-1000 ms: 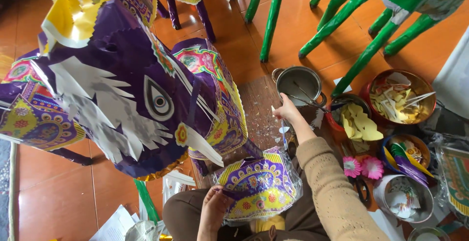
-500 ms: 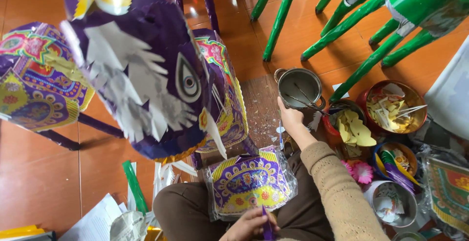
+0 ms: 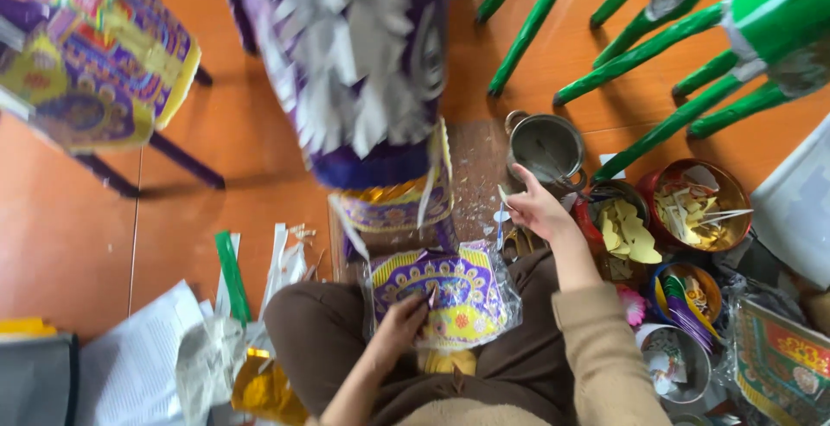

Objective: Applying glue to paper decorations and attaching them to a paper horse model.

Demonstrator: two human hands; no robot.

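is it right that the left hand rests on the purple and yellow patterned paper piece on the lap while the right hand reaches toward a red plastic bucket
Not quite. In the head view the right hand reaches toward a metal pot, not a red plastic bucket. The left hand does rest on the purple and yellow patterned paper piece on the lap.

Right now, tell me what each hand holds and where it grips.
The left hand pinches the patterned purple paper piece near its lower middle. The right hand holds a thin stick by its upper end.

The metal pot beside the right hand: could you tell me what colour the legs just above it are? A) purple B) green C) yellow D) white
B: the legs slanting down toward the metal pot, near the right hand, are bright green.
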